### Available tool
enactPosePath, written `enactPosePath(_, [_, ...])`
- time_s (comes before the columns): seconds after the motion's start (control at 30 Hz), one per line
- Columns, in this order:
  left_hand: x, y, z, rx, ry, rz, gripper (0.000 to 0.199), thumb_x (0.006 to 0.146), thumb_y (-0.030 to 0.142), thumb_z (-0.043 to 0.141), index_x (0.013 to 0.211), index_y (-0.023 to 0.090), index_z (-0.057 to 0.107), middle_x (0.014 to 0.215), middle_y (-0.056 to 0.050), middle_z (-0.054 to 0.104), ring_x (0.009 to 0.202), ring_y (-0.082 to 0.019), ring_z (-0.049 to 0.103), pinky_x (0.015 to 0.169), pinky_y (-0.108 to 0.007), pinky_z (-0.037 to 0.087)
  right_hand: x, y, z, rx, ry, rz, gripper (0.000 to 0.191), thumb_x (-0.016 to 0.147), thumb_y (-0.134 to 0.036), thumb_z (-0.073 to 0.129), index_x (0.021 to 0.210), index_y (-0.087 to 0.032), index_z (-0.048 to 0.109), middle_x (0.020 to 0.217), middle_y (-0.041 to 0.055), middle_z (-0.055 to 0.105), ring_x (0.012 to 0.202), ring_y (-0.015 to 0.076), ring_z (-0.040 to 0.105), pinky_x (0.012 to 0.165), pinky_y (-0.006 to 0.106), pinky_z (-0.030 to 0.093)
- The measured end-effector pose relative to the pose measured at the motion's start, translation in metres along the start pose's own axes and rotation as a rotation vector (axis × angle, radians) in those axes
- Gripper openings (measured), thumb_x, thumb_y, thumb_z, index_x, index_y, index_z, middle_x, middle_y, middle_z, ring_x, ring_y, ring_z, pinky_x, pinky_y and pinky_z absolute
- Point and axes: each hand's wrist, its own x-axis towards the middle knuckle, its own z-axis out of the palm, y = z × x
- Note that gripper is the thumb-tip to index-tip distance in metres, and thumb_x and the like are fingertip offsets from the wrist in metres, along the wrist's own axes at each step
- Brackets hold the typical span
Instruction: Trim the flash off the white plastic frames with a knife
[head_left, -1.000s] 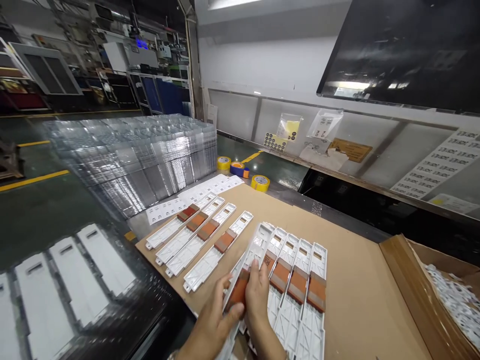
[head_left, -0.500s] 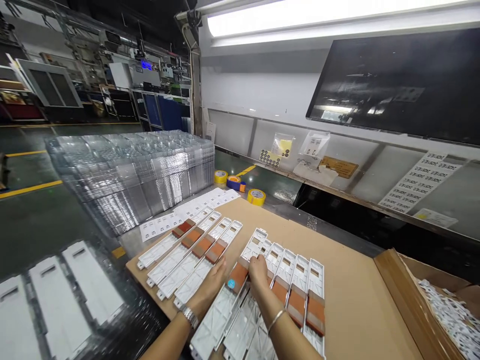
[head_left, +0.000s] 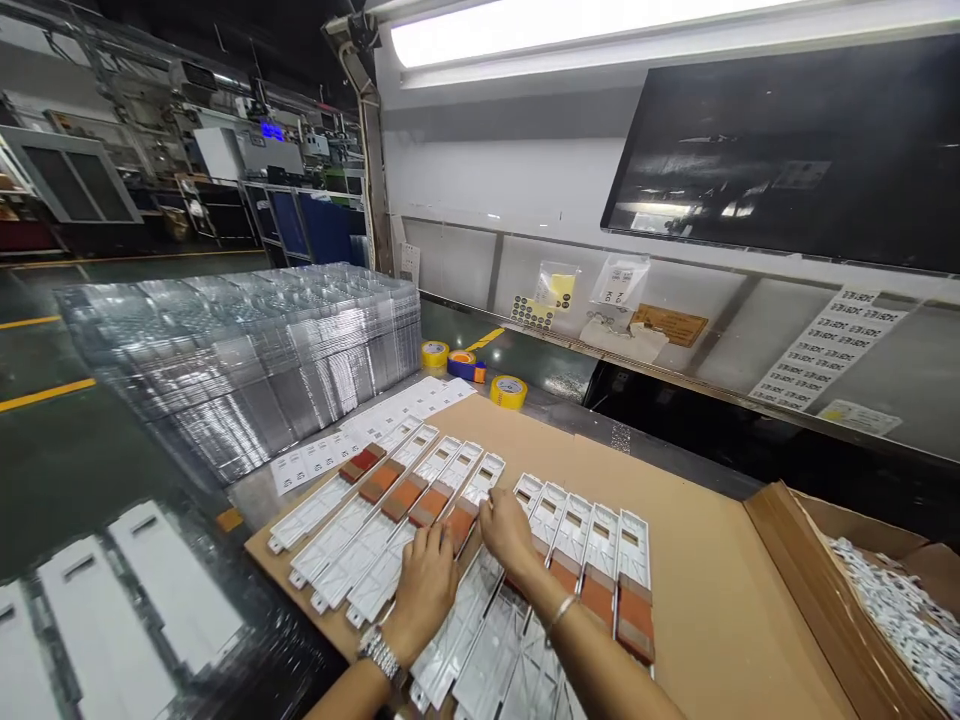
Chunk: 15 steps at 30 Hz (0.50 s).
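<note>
Hands drew closer on white plastic trays.

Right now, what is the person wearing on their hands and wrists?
The left hand is bare, with a silver metal link band on its wrist, perhaps a watch. The right hand is also bare, with a thin silver bangle. No gloves or sleeves show.

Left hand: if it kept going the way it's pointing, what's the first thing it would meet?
Probably the orange-brown pad on the white plastic tray just past the left hand's fingers. Depth is unclear; they may already touch it.
</note>
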Motion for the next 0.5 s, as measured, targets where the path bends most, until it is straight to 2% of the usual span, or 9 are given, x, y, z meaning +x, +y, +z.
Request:
enactPosePath(0.13, [0.003,0.002,0.005,0.052,0.047,0.009,0.041,0.082,0.006,0.035,0.118,0.012,0.054,0.124,-0.015,0.053,0.109,-0.029,0.043,0.088,-0.046,0.034,-0.065,0.005,0.004,-0.240,-0.161,-0.127,0.008,0.084,-0.022,0.061,0.086,-0.017,0.065,0.093,0.0080,0.066,0.092,0.0227,0.061,0.083,0.037,0.047])
enactPosePath(0.23, [0.004,-0.003,0.003,0.010,0.071,0.034,0.040,0.079,0.005,0.037,0.111,0.015,0.059,0.123,-0.011,0.056,0.107,-0.027,0.046,0.086,-0.044,0.035,-0.093,0.004,0.019,-0.377,-0.234,-0.142,0.011,0.078,-0.023,0.065,0.085,-0.015,0.067,0.091,0.0130,0.068,0.092,0.0287,0.063,0.078,0.038,0.048])
enactPosePath(0.3, [0.002,-0.008,-0.002,-0.035,0.110,0.026,0.040,0.080,0.005,0.035,0.109,0.016,0.060,0.120,-0.009,0.059,0.107,-0.027,0.048,0.086,-0.045,0.036,-0.092,0.003,0.028,-0.443,-0.220,-0.098,0.017,0.085,-0.025,0.057,0.094,-0.012,0.066,0.092,0.0144,0.068,0.088,0.0279,0.064,0.075,0.039,0.049])
enactPosePath(0.37, [0.000,-0.014,-0.008,-0.089,0.166,0.006,0.039,0.084,0.009,0.032,0.111,0.015,0.059,0.118,-0.011,0.060,0.108,-0.027,0.049,0.088,-0.046,0.037,-0.078,0.002,0.033,-0.489,-0.197,-0.041,0.021,0.092,-0.026,0.050,0.098,-0.012,0.063,0.091,0.0107,0.068,0.084,0.0227,0.065,0.074,0.038,0.050])
enactPosePath(0.5, [-0.014,-0.018,-0.019,-0.241,0.247,0.006,0.036,0.089,0.023,0.034,0.114,0.014,0.058,0.116,-0.011,0.061,0.112,-0.024,0.050,0.098,-0.044,0.037,-0.048,0.000,0.039,-0.531,-0.178,0.011,0.023,0.092,-0.033,0.054,0.099,-0.013,0.061,0.096,0.0043,0.064,0.085,0.0162,0.063,0.077,0.037,0.052])
